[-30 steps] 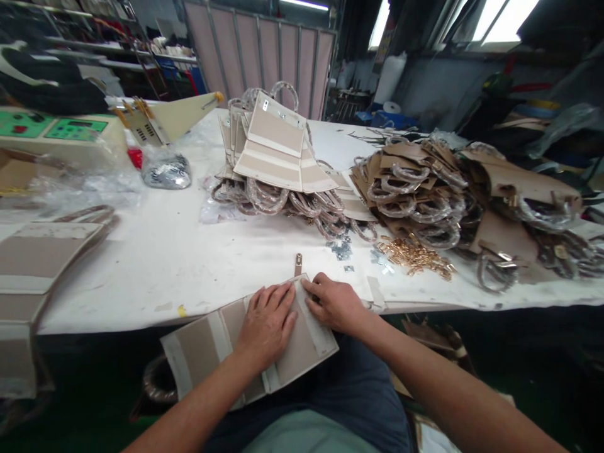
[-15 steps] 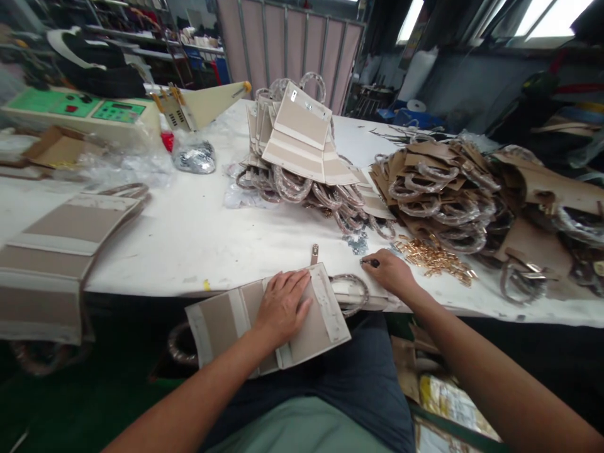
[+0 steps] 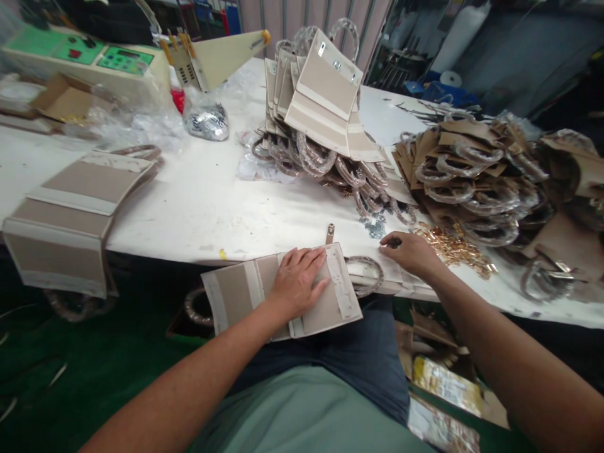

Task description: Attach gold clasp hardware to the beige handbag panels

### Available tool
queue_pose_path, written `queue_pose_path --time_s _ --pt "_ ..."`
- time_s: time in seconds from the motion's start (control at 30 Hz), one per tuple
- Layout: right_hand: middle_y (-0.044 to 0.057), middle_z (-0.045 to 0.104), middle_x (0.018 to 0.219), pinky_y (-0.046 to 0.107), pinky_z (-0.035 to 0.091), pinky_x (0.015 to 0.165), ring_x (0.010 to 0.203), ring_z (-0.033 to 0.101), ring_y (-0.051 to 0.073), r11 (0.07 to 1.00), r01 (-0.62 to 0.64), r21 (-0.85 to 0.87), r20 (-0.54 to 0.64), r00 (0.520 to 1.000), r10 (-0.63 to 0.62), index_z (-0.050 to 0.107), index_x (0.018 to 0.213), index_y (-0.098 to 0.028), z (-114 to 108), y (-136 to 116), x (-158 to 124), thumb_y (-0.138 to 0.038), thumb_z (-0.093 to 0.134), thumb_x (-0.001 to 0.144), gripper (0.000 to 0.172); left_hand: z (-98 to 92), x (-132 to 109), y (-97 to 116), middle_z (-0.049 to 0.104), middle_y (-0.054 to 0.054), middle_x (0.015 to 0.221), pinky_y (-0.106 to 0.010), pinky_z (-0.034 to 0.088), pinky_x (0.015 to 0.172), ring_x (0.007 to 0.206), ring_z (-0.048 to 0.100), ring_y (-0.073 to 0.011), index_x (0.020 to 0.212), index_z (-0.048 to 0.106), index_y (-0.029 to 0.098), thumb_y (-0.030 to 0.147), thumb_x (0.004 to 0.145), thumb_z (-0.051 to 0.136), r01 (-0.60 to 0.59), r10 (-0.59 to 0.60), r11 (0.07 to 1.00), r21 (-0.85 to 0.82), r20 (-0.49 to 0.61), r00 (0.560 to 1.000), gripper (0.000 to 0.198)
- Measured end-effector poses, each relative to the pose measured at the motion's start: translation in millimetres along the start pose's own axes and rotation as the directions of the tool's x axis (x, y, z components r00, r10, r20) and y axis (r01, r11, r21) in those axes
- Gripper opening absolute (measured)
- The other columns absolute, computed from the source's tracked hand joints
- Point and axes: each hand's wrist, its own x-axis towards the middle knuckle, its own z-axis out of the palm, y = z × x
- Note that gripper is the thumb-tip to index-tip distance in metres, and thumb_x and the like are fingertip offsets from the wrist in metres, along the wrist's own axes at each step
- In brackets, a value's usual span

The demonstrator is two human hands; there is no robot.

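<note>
My left hand [image 3: 301, 280] lies flat, fingers stretched, on a beige bag panel [image 3: 231, 291] that hangs over the table's front edge above my lap. Plastic-wrapped handles stick out from it: one handle [image 3: 380, 272] on the right, another [image 3: 192, 308] on the left. Past its far edge a small tab with a metal fitting [image 3: 331, 233] points away from me. To the right, my right hand [image 3: 410, 250] is closed just above the table, with something small and dark at its curled fingers that I cannot make out. Near it lie small silvery pieces [image 3: 374, 224] and a heap of gold-coloured fittings [image 3: 460, 250].
Beige bag pieces [image 3: 325, 82] are stacked at the back middle, brown ones [image 3: 453, 170] at the right. Another beige piece [image 3: 70, 189] drapes over the edge at left. A machine with green panels [image 3: 51, 47] and a bag of silvery parts [image 3: 207, 121] stand behind.
The view has tilted down, so the table's things sit higher and farther right. My left hand stays on the panel. My right hand stays closed near the silvery pieces, its fingers a little more curled.
</note>
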Motion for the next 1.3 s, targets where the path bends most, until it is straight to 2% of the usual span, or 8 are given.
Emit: queue_pose_path --time_s 0.07,0.23,0.33,0.47,0.6,0.9,1.17,1.3 --pt "0.003 0.075 0.082 0.031 0.047 0.066 0.066 0.064 0.018 0.981 -0.001 0.191 0.001 1.000 0.001 0.081 0.101 -0.021 -0.8 -18.4 -22.1 -0.039 0.074 0.082 0.027 0.6 0.0 0.0 0.054 -0.005 0.161 -0.052 0.031 0.126 0.143 0.046 -0.0296 0.153 0.054 0.020 0.043 0.102 0.060 -0.001 0.001 1.000 -0.006 0.000 1.000 0.057" --pt "0.003 0.074 0.083 0.027 0.050 0.056 0.063 0.064 0.017 0.849 -0.084 0.521 0.215 0.976 -0.035 0.078 0.100 -0.020 25.4 -69.9 -65.6 -0.048 0.075 0.080 0.034 1.1 0.6 0.2 0.054 -0.007 0.160 -0.053 0.030 0.126 0.143 0.047 -0.0306 0.153 0.053 0.020 0.044 0.102 0.058 0.000 0.000 1.000 -0.019 -0.006 1.000 0.057" --pt "0.001 0.073 0.077 0.029 0.051 0.058 0.061 0.064 0.017 0.871 -0.061 0.488 0.234 0.970 -0.063 0.078 0.096 -0.020 46.6 -85.0 -67.0 -0.041 0.072 0.080 0.027 0.5 0.8 0.7 0.055 -0.007 0.160 -0.053 0.030 0.126 0.142 0.047 -0.0306 0.153 0.054 0.019 0.043 0.102 0.058 0.004 -0.004 1.000 -0.024 -0.007 1.000 0.057" --pt "0.002 0.076 0.080 0.031 0.051 0.068 0.070 0.068 0.020 0.937 0.010 0.349 0.159 0.985 -0.070 0.080 0.094 -0.021 59.8 -88.1 -59.6 -0.035 0.069 0.082 0.021 -0.3 0.2 0.6 0.055 -0.007 0.159 -0.052 0.031 0.125 0.142 0.047 -0.0304 0.153 0.054 0.018 0.044 0.102 0.058 -0.004 0.003 1.000 -0.029 -0.006 1.000 0.057" --pt "0.001 0.077 0.086 0.032 0.049 0.080 0.083 0.069 0.021 0.960 0.080 0.269 0.112 0.987 -0.113 0.079 0.086 -0.023 61.0 -89.2 -59.9 -0.030 0.070 0.082 0.012 -0.5 -0.5 0.0 0.056 -0.007 0.158 -0.051 0.031 0.125 0.142 0.047 -0.0302 0.152 0.054 0.019 0.044 0.102 0.057 -0.003 0.003 0.999 -0.032 -0.012 1.000 0.056" --pt "-0.001 0.076 0.084 0.031 0.047 0.077 0.080 0.068 0.020 0.952 0.070 0.297 0.125 0.986 -0.111 0.079 0.085 -0.025 63.1 -84.8 -63.0 -0.030 0.071 0.083 0.010 -0.2 -0.1 -0.1 0.055 -0.007 0.159 -0.052 0.030 0.126 0.143 0.046 -0.0302 0.153 0.054 0.019 0.044 0.102 0.057 0.006 -0.006 0.999 -0.033 0.003 1.000 0.056" --pt "0.003 0.075 0.091 0.036 0.049 0.084 0.088 0.069 0.023 0.957 0.149 0.251 0.010 0.988 -0.156 0.077 0.096 -0.022 74.8 -75.9 -62.0 -0.031 0.073 0.083 0.016 -1.2 -1.1 0.5 0.053 -0.007 0.161 -0.052 0.028 0.128 0.144 0.044 -0.0308 0.155 0.051 0.020 0.051 0.099 0.062 0.000 0.000 0.999 -0.037 0.011 1.000 0.065" --pt "0.002 0.076 0.088 0.036 0.050 0.083 0.085 0.069 0.023 0.947 0.134 0.292 0.089 0.982 -0.167 0.077 0.089 -0.023 69.6 -75.6 -60.5 -0.033 0.068 0.085 0.014 -1.1 -1.7 1.6 0.052 -0.008 0.162 -0.053 0.026 0.129 0.145 0.044 -0.0313 0.157 0.049 0.018 0.055 0.096 0.066 0.005 -0.005 0.999 -0.039 0.009 1.000 0.073"
